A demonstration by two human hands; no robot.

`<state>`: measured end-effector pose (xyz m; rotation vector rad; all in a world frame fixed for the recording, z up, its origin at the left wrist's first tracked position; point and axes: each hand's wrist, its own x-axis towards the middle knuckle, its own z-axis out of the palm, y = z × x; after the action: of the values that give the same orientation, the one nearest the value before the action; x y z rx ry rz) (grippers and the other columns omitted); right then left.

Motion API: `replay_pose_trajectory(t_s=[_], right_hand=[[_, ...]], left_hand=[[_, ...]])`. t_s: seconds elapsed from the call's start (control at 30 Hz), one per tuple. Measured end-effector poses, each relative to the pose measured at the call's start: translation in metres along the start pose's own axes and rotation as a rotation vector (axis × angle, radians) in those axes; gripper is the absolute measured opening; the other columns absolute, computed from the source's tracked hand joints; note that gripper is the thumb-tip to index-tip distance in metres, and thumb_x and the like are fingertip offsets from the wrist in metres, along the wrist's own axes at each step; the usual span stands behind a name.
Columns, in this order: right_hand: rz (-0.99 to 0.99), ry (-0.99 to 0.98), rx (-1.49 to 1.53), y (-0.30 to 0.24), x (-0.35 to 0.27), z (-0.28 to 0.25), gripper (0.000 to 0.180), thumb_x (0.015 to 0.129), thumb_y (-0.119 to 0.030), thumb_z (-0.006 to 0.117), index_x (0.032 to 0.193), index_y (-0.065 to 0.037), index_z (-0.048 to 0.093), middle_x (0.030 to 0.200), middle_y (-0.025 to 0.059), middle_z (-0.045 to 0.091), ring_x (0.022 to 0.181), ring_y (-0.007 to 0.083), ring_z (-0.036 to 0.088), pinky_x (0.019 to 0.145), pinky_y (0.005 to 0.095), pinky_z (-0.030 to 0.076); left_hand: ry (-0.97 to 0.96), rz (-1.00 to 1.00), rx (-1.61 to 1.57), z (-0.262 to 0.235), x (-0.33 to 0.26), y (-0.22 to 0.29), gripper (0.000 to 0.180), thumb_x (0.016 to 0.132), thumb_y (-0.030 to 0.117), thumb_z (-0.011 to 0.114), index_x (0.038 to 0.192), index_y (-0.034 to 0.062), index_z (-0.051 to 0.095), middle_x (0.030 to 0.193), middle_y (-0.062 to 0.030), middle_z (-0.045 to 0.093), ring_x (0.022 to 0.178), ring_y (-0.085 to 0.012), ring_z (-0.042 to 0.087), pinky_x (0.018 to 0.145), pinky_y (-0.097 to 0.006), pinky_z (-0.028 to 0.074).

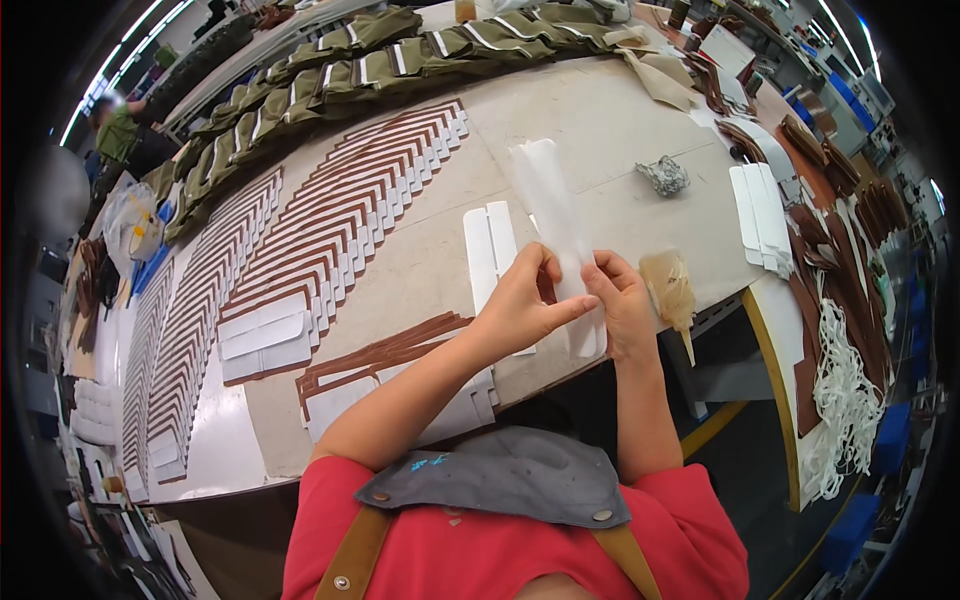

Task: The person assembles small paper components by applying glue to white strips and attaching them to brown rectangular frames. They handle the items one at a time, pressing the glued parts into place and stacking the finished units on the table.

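The person's left hand and right hand are meeting close together just above the near edge of the pale worktable, both pinching a long, narrow white strip of stiff sheet material. The strip is rising from between the fingertips and leaning away over the table, its lower end hanging past the right palm. Just left of the hands, two flat white strips are lying side by side on the table. To the right, a tan brush is resting by the edge, a crumpled grey rag beyond it. Rows of brown and white pieces are fanning out to the left.
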<state>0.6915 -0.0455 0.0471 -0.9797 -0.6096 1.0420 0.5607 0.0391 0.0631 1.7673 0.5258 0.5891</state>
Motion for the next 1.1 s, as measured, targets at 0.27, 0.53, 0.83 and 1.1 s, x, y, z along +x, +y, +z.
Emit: replay_pose_trajectory(t_s=[0.27, 0.53, 0.83, 1.1], right_hand=[[0.002, -0.016, -0.005, 0.005, -0.001, -0.003, 0.015, 0.089, -0.014, 0.060, 0.097, -0.002, 0.059, 0.085, 0.0000, 0.059, 0.076, 0.0049, 0.053, 0.067, 0.0194, 0.044], [-0.020, 0.001, -0.144, 0.006, 0.001, -0.003, 0.016, 0.090, -0.014, 0.058, 0.099, -0.001, 0.058, 0.084, -0.0004, 0.058, 0.075, 0.0042, 0.052, 0.066, 0.0190, 0.043], [-0.004, -0.028, -0.037, 0.005, 0.004, -0.008, 0.016, 0.088, -0.013, 0.060, 0.099, -0.002, 0.057, 0.086, 0.0001, 0.057, 0.078, 0.0048, 0.052, 0.070, 0.0197, 0.044], [0.009, 0.005, -0.071, 0.005, 0.003, -0.008, 0.012, 0.089, -0.012, 0.059, 0.096, -0.003, 0.058, 0.083, -0.0016, 0.056, 0.076, 0.0044, 0.050, 0.069, 0.0194, 0.042]], left_hand=[[0.070, 0.009, -0.049, 0.010, -0.001, -0.012, 0.044, 0.072, 0.026, 0.076, 0.081, 0.0044, 0.039, 0.070, -0.0047, 0.045, 0.063, -0.0110, 0.045, 0.055, -0.025, 0.041], [0.030, -0.066, -0.065, 0.009, 0.001, -0.010, 0.038, 0.080, 0.024, 0.071, 0.086, 0.0045, 0.038, 0.076, -0.0021, 0.043, 0.066, -0.0081, 0.048, 0.056, -0.023, 0.041], [0.005, -0.002, -0.122, 0.010, 0.002, -0.018, 0.032, 0.083, 0.020, 0.068, 0.089, 0.0047, 0.041, 0.079, -0.0017, 0.046, 0.071, -0.0070, 0.048, 0.062, -0.023, 0.042], [0.047, 0.030, -0.133, 0.011, 0.001, -0.016, 0.039, 0.078, 0.025, 0.073, 0.086, 0.0029, 0.042, 0.075, -0.0023, 0.046, 0.064, -0.0080, 0.046, 0.057, -0.023, 0.041]])
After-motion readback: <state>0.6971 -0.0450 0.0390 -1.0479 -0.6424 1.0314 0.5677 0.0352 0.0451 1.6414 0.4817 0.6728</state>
